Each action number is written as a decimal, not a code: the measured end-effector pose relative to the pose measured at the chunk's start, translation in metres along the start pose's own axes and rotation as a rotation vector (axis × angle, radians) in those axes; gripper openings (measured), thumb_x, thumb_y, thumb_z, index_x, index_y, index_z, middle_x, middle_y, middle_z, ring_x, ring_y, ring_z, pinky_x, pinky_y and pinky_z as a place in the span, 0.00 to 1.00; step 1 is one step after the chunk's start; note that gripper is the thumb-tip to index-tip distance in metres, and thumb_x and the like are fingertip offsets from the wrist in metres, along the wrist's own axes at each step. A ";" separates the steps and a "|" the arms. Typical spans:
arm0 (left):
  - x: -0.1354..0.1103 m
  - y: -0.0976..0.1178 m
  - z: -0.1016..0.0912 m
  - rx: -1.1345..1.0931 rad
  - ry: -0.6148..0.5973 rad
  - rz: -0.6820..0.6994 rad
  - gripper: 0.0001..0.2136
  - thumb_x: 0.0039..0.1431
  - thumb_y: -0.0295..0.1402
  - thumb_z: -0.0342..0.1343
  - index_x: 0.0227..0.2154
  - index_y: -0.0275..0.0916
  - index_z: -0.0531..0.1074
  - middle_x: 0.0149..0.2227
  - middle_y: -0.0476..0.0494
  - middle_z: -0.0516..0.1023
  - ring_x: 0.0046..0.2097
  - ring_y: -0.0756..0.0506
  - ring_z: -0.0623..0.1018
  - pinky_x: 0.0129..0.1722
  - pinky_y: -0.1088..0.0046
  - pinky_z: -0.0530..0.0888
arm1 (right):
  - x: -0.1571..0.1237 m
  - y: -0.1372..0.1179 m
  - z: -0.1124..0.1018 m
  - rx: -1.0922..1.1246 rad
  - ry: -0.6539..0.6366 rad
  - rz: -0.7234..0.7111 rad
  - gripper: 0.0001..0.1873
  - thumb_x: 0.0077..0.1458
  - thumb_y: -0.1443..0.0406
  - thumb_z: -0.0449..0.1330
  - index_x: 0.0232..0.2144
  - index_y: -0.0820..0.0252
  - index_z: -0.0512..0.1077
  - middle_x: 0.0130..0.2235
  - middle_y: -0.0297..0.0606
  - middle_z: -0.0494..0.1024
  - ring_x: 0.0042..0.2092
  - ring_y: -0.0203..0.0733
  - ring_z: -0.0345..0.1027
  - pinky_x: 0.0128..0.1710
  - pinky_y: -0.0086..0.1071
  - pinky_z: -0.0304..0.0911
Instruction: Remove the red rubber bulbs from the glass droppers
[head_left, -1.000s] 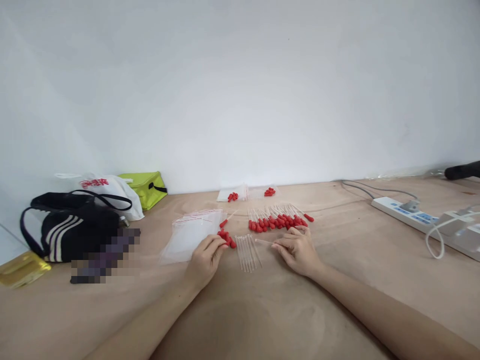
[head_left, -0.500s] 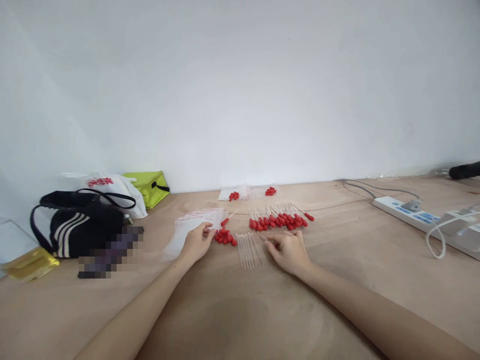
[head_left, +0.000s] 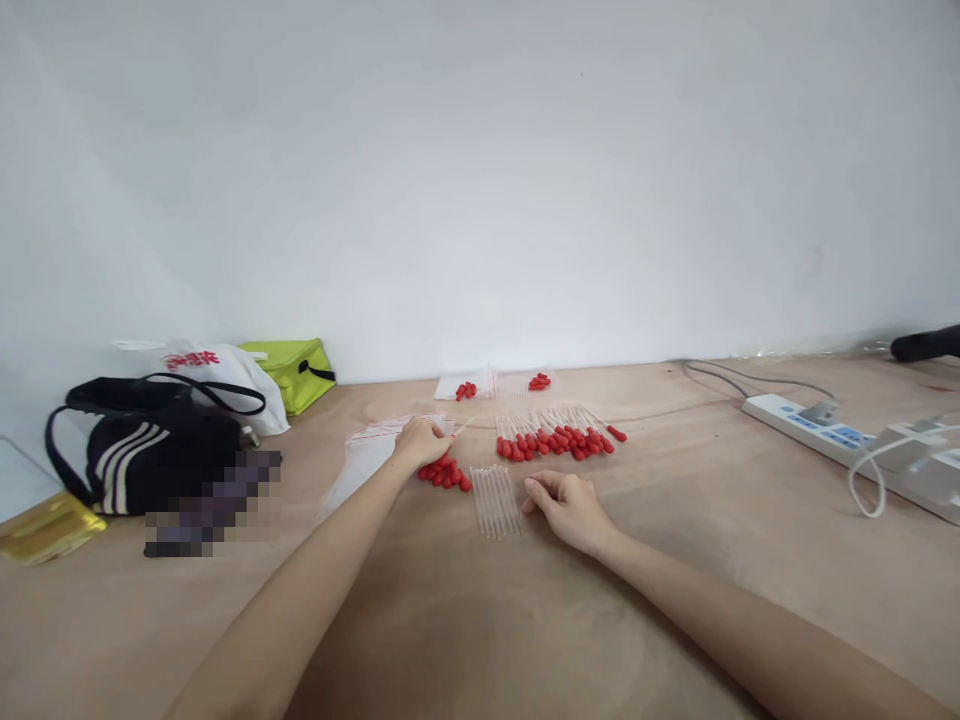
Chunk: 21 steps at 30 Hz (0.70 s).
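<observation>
My left hand [head_left: 420, 443] has its fingers closed at a dropper [head_left: 464, 424], whose pale tip sticks out while its red bulb is hidden. Below that hand lies a small pile of red rubber bulbs [head_left: 448, 474]. Several clear glass tubes [head_left: 495, 503] lie side by side in a row in front of me. My right hand [head_left: 568, 508] rests at the right end of this row, thumb and forefinger together, with nothing visible in them. Beyond it is a heap of droppers with red bulbs [head_left: 559, 440], tips pointing away.
Clear zip bags [head_left: 356, 466] lie left of the bulbs. Near the wall are two bags with red bulbs [head_left: 466, 391]. A black bag [head_left: 161, 450], a white plastic bag [head_left: 259, 385] and a lime green box bag [head_left: 292, 370] stand left. A power strip [head_left: 795, 418] with cables lies right.
My left hand has moved forward and right from the bag edge onto the single dropper. My right hand has drawn slightly nearer, and the slanted tube at the row's right end now lies straighter.
</observation>
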<state>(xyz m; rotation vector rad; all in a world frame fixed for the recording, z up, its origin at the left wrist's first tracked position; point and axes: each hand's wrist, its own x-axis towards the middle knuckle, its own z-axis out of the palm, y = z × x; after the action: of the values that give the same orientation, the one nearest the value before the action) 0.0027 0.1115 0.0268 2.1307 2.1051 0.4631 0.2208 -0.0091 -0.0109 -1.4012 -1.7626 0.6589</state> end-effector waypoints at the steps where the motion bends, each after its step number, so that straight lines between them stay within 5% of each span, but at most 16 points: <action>1: 0.003 0.002 0.001 0.011 -0.017 -0.017 0.09 0.42 0.40 0.57 0.21 0.39 0.74 0.28 0.42 0.76 0.35 0.41 0.74 0.33 0.69 0.68 | 0.000 0.001 0.000 0.005 0.007 0.004 0.17 0.54 0.56 0.46 0.26 0.54 0.71 0.24 0.31 0.77 0.28 0.37 0.68 0.38 0.35 0.54; 5: 0.005 0.006 -0.002 0.040 0.005 -0.023 0.07 0.42 0.37 0.57 0.17 0.40 0.71 0.24 0.44 0.76 0.33 0.43 0.75 0.32 0.70 0.68 | 0.001 0.009 -0.003 -0.075 0.084 -0.007 0.14 0.53 0.58 0.48 0.33 0.54 0.72 0.25 0.32 0.76 0.26 0.36 0.66 0.38 0.36 0.54; 9: -0.017 0.009 -0.013 0.044 0.180 0.072 0.07 0.51 0.35 0.50 0.26 0.39 0.70 0.39 0.42 0.74 0.46 0.41 0.70 0.42 0.66 0.64 | 0.005 0.016 -0.007 -0.236 0.226 -0.140 0.14 0.53 0.59 0.49 0.36 0.56 0.71 0.31 0.38 0.75 0.33 0.39 0.66 0.41 0.39 0.52; 14: -0.071 0.009 -0.010 -0.043 0.290 0.444 0.07 0.56 0.34 0.46 0.31 0.39 0.67 0.33 0.46 0.74 0.40 0.45 0.71 0.43 0.66 0.62 | 0.006 0.020 -0.011 -0.338 0.372 -0.383 0.25 0.51 0.58 0.52 0.51 0.60 0.60 0.47 0.48 0.65 0.49 0.46 0.58 0.42 0.39 0.54; 17: -0.097 0.010 0.000 -0.086 0.290 0.678 0.06 0.56 0.32 0.47 0.30 0.38 0.67 0.31 0.47 0.74 0.36 0.46 0.71 0.40 0.67 0.61 | 0.004 0.017 -0.013 -0.452 0.317 -0.533 0.27 0.50 0.56 0.53 0.52 0.57 0.59 0.49 0.46 0.64 0.50 0.47 0.56 0.46 0.41 0.51; 21: -0.108 0.013 0.012 -0.095 0.343 0.821 0.06 0.57 0.31 0.47 0.27 0.38 0.66 0.28 0.48 0.73 0.33 0.49 0.70 0.39 0.69 0.61 | 0.003 0.014 -0.010 -0.488 0.204 -0.663 0.19 0.52 0.57 0.54 0.46 0.53 0.65 0.41 0.38 0.72 0.44 0.42 0.60 0.49 0.43 0.44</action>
<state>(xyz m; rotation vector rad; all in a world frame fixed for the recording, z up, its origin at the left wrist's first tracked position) 0.0197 0.0058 0.0041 2.9431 1.1658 1.0284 0.2370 -0.0032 -0.0155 -1.0147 -2.1283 -0.2742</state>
